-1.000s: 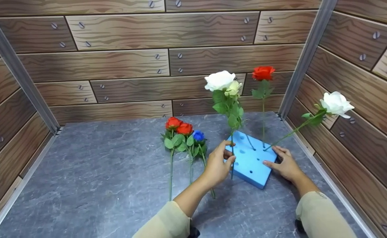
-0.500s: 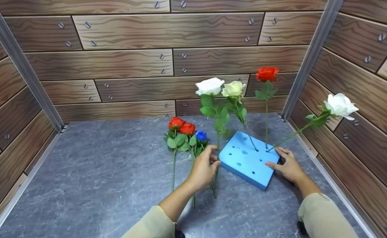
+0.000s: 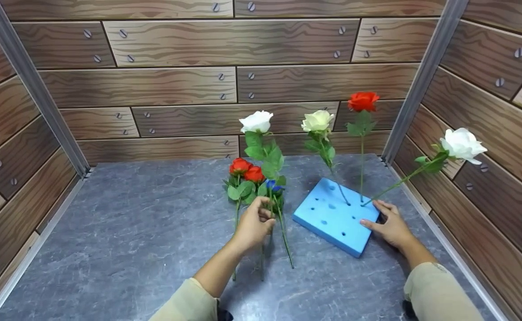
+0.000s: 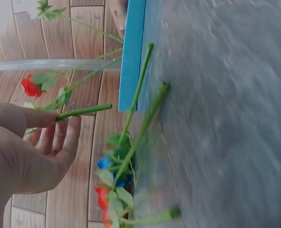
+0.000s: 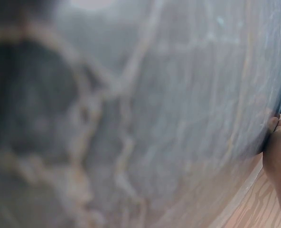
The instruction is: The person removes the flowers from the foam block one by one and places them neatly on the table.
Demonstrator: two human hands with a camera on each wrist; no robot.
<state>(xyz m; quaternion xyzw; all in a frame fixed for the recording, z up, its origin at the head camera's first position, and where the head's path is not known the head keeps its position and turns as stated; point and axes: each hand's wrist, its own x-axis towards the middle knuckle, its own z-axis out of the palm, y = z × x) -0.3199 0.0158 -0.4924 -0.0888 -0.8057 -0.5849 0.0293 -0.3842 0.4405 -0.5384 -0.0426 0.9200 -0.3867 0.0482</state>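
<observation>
In the head view my left hand (image 3: 253, 228) pinches the stem of a white rose (image 3: 256, 121), which stands upright above the flowers lying on the table. The left wrist view shows the lower end of this green stem (image 4: 86, 110) jutting past the fingers, clear of the table. My right hand (image 3: 391, 226) grips the right edge of a blue foam block (image 3: 339, 219) with holes in its top, thumb on top. A cream rose (image 3: 318, 121), a red rose (image 3: 362, 101) and another white rose (image 3: 462, 146) are stuck in it, the last leaning far right.
Two red roses (image 3: 240, 166) and a blue rose (image 3: 275, 186) lie on the grey marbled table (image 3: 131, 232), left of the block, stems toward the front. Wood-patterned walls (image 3: 176, 84) with metal corner posts (image 3: 403, 89) enclose the back and sides.
My left hand has moved left with the white rose, away from the block to over the lying flowers. The right hand has kept its hold on the block's edge.
</observation>
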